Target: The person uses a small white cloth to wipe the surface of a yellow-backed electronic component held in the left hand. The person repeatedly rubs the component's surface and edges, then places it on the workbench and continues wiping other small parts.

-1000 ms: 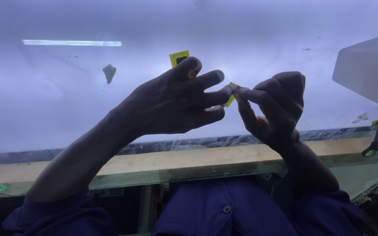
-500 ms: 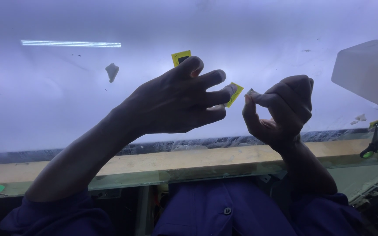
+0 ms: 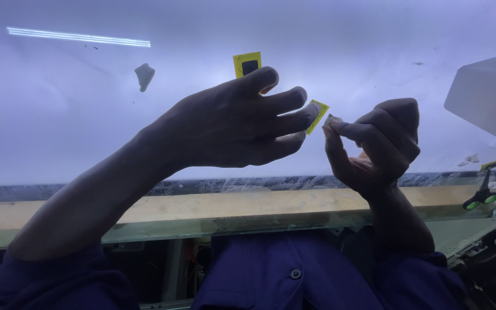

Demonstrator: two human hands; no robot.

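Near edge: my blue shirt, then the wooden front strip of the lit table.

Left hand: fingers extended and bunched, tips pinching a small yellow tag by one end. Only a corner of it shows past my fingertips, tilted. It sits between both hands, above the glass, not touching it.

Right hand: curled shut, thumb and forefinger pinched on a tiny pale scrap, just beside the tag's free end. Cannot tell if it is film, a liner or a bit of tape. The two hands are close but apart.

Handling, my read: the tag is thin, near weightless, semi-stiff like card or a sticker. It bends easily and probably creases if squeezed flat-on. Best to hold by the edges at a corner and keep fingertips off the face. The scrap is flimsy, likely to cling or drop; needs a nail-tip pinch.

Further out on the glass: second yellow tag with a black square centre, just beyond my left index tip, lying flat. A grey shard well to the left. Green-handled scissors at the right edge, a pale translucent container behind them. Light strip reflection far left.
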